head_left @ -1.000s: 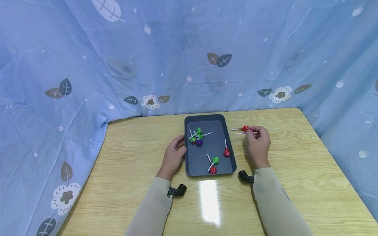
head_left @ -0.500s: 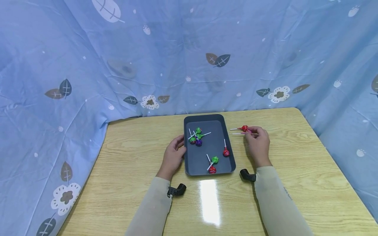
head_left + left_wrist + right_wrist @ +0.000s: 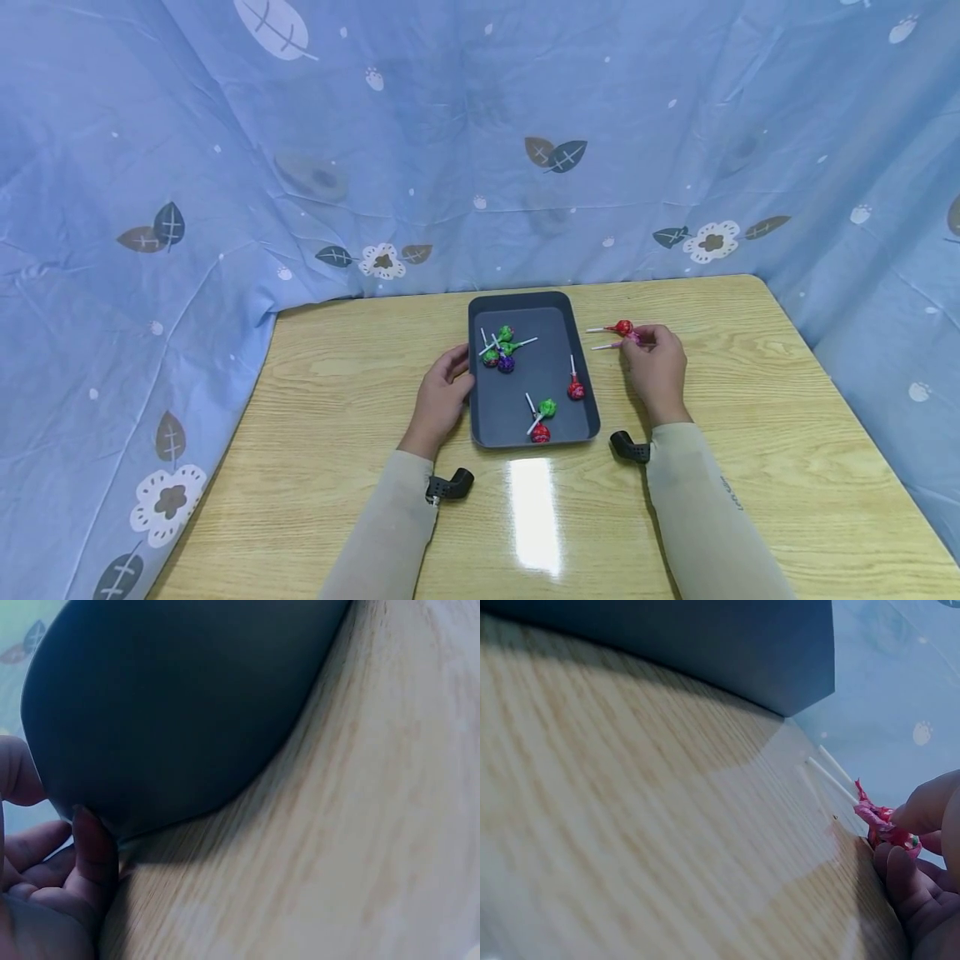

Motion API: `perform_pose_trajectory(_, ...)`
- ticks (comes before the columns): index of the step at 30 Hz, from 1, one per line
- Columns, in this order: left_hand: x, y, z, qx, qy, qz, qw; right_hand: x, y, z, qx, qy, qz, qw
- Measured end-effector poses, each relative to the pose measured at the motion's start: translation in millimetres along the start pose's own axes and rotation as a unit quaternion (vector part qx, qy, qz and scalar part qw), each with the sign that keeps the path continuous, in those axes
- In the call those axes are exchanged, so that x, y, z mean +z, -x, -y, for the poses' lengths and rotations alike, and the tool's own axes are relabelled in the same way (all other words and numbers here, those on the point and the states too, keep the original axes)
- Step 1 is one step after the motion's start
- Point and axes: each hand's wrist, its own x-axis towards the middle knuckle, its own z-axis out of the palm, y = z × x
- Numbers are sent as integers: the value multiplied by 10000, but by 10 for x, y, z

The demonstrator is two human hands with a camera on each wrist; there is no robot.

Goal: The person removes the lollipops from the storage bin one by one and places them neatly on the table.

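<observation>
Beside the dark grey tray [image 3: 525, 317], my left hand [image 3: 438, 400] holds its left edge, with thumb and fingertips on the wall [image 3: 165, 712] in the left wrist view. To the right of the tray, my right hand [image 3: 656, 371] pinches a pink-wrapped lollipop [image 3: 632, 338] by its head, its white stick pointing left. A red lollipop [image 3: 623, 327] lies just beyond it, close to the fingertips. In the right wrist view the pink wrapper [image 3: 875, 816] overlaps the red one, and the fingers partly hide both heads.
Inside the tray lie a cluster of green and purple lollipops [image 3: 506, 364], a red lollipop [image 3: 576, 391] by the right wall, and a green lollipop [image 3: 547, 407] crossing a red one [image 3: 540, 433] near the front. A blue patterned cloth [image 3: 480, 150] hangs behind the wooden table [image 3: 345, 400].
The pink lollipop's stick has tilted, its free end now nearer to me, as my right fingers shift slightly. My left hand and the tray stay in place.
</observation>
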Motion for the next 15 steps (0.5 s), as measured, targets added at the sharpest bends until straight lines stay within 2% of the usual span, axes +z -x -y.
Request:
perform_pose_trajectory(8, 0, -17, 9, 53, -40, -4, 10000, -11, -8, -20, -117, -303, -164, 9993)
perform_pose_trajectory(15, 3, -2, -20, -28, 3, 12, 10000, -38, 26, 6, -284, -659, -220, 9972)
